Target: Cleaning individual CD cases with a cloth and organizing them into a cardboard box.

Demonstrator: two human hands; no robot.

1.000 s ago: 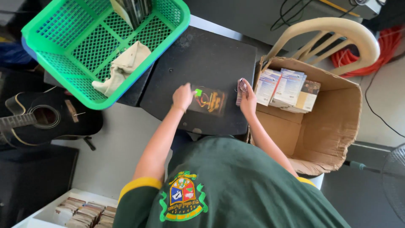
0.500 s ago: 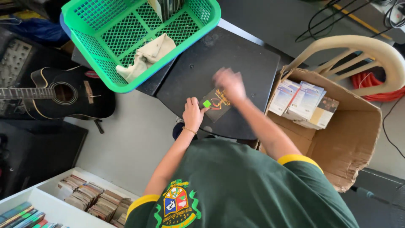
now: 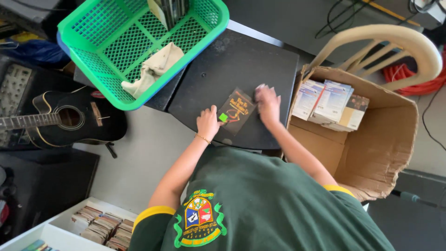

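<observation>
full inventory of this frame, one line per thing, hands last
flat case: 1, dark with orange print and a small green sticker, on the black table
black table: 1, black, centre
green basket: 1, green, on the table's far left corner
cloth: 1, beige, crumpled in the basket
cardboard box: 1, brown, open, right of the table
packs: several, pale, in the box
plastic chair: 1, cream, behind the box
guitar: 1, black, on the floor, left
left hand: on the case's left edge
right hand: blurred, at the case's right edge
</observation>
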